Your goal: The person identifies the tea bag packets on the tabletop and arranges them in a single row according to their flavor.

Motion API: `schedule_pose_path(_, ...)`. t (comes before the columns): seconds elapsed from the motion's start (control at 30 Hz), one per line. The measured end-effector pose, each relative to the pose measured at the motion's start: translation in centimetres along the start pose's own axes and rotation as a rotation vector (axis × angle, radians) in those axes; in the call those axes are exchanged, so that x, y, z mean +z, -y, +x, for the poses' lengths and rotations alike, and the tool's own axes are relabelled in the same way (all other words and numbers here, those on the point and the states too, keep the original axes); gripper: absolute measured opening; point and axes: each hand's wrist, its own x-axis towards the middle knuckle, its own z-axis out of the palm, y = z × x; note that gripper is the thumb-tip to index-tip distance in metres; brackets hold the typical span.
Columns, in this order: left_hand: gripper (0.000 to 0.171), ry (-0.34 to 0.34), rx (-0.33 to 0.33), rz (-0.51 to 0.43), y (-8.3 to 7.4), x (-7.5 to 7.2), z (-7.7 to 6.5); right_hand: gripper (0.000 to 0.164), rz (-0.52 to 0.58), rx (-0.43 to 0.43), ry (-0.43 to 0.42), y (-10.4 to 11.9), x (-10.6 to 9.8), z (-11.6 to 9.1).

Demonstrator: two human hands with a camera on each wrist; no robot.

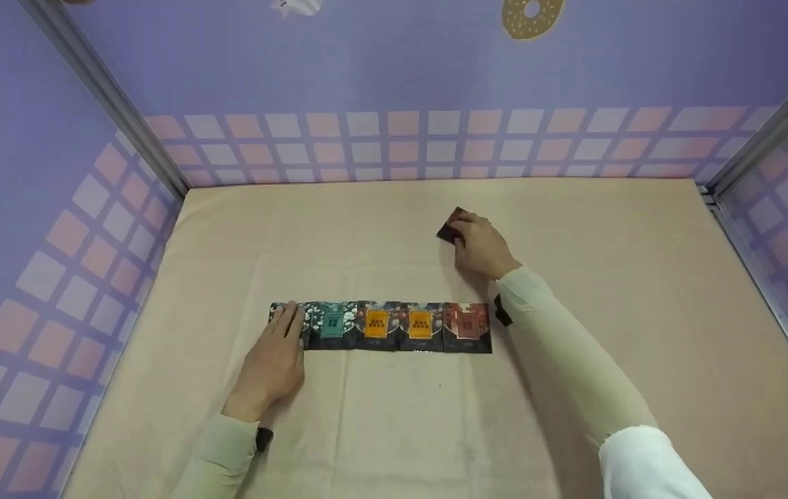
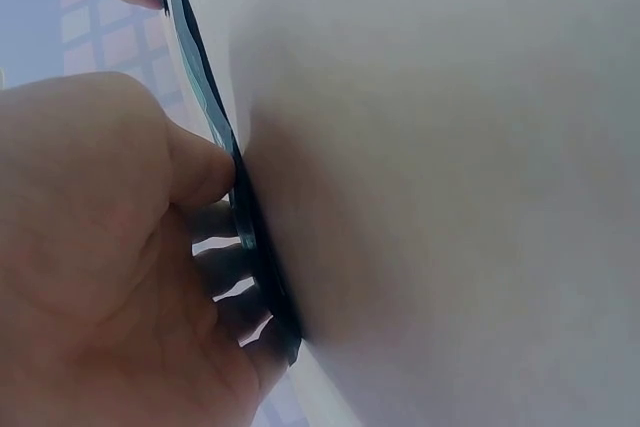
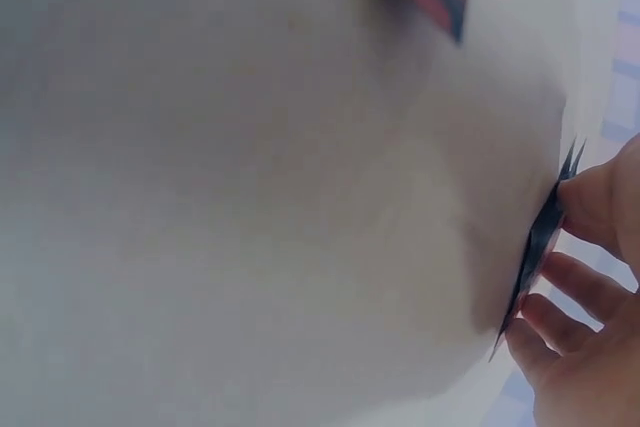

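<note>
Small flat printed packets lie side by side in a row on the cloth. My left hand (image 1: 272, 360) rests its extended fingers on the leftmost green-and-white packet (image 1: 307, 326), covering much of it. Rightward come a green packet (image 1: 333, 324), two with orange labels (image 1: 377, 324) and a red one (image 1: 467, 326), whose corner shows blurred in the right wrist view. Behind the row, my right hand (image 1: 482, 246) grips a dark red packet (image 1: 450, 232), turned at an angle, between thumb and fingers. Its edge (image 3: 540, 237) looks layered in the right wrist view; whether it is one packet or two I cannot tell.
A beige cloth (image 1: 380, 416) with faint creases covers the table. Purple walls with pink and white squares (image 1: 403, 123) enclose the back and sides, joined by grey metal posts (image 1: 116, 97) at the corners.
</note>
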Motion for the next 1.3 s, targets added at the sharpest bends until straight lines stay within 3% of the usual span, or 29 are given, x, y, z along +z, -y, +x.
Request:
schedule_pose_path(0.57, 0.054, 0.001, -0.003, 0.013, -0.2, -0.2, 0.0, 0.036, -0.025, -0.119, 0.008, -0.9, -0.8, -1.5)
schedule_pose_path(0.7, 0.054, -0.019, 0.004, 0.012, -0.3, -0.2, -0.1, 0.037, -0.019, -0.118, 0.018, -1.0, -1.0, -2.1)
schedule_pose_path(0.93, 0.054, 0.003, -0.006, 0.004, -0.3, -0.1, -0.2, 0.039, -0.013, -0.080, 0.067, -1.3, -1.0, -3.6)
schedule_pose_path(1.3, 0.055, 0.021, -0.012, 0.012, -0.3, -0.3, 0.0, 0.041, -0.007, -0.117, 0.075, -1.9, -1.8, -6.1)
